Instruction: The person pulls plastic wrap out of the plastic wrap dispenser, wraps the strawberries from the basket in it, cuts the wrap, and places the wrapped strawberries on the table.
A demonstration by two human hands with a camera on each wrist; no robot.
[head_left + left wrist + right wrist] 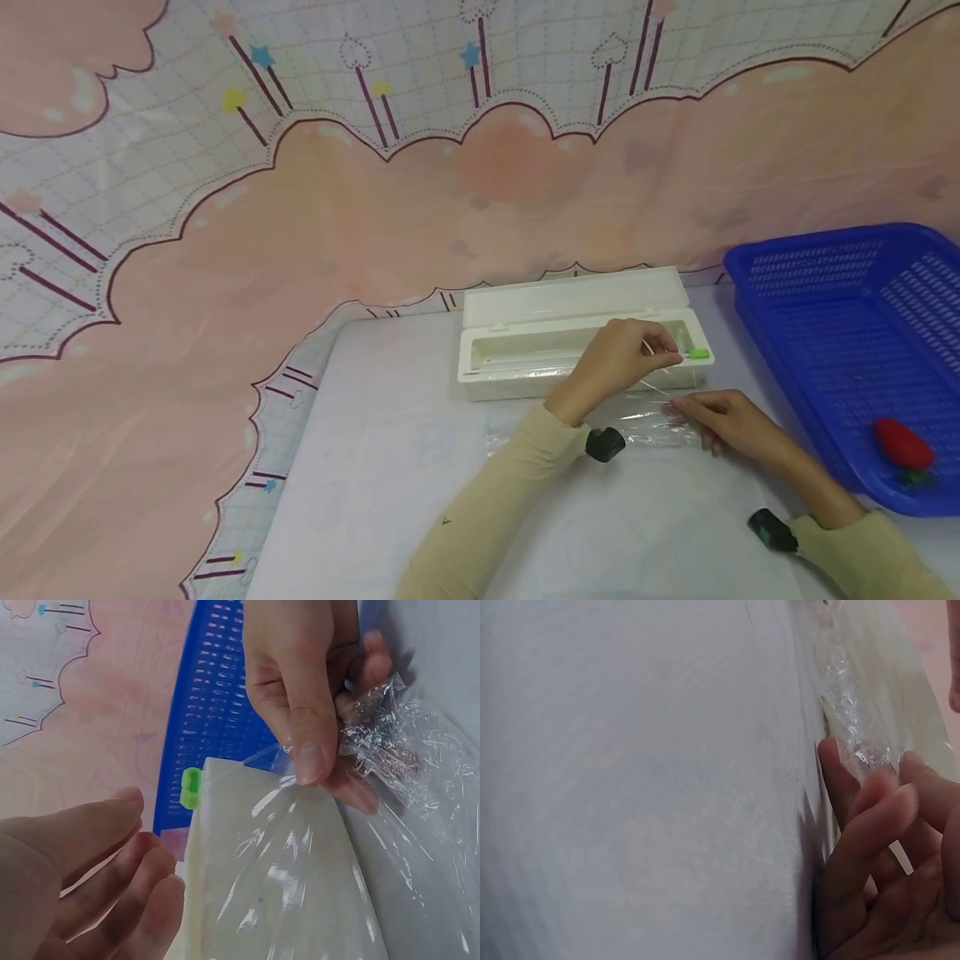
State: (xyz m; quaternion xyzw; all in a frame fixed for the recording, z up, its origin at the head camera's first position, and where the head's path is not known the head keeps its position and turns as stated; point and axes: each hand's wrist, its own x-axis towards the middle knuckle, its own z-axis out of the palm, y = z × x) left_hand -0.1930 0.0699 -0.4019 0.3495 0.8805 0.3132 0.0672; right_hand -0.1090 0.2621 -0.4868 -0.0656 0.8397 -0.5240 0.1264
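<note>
A white cling film dispenser box (pixel 495 387) stands at the back of the table with its lid (pixel 573 296) raised. Clear cling film (pixel 652 429) comes over the box's front and spreads onto the table. My right hand (pixel 738 421) pinches the film's edge between thumb and fingers near the box's right end; the film bunches there in the left wrist view (pixel 375 742). Above that end is my left hand (pixel 618 358), fingers loosely bent with nothing between them. Beside its fingertips in the left wrist view sits a green slider (pixel 190 787) on the box's edge.
To the right stands a blue plastic basket (pixel 765 333) with a red strawberry-like item (pixel 903 444) in it. A white cloth (pixel 360 467) covers the table. Behind hangs a pink patterned curtain (pixel 405 225).
</note>
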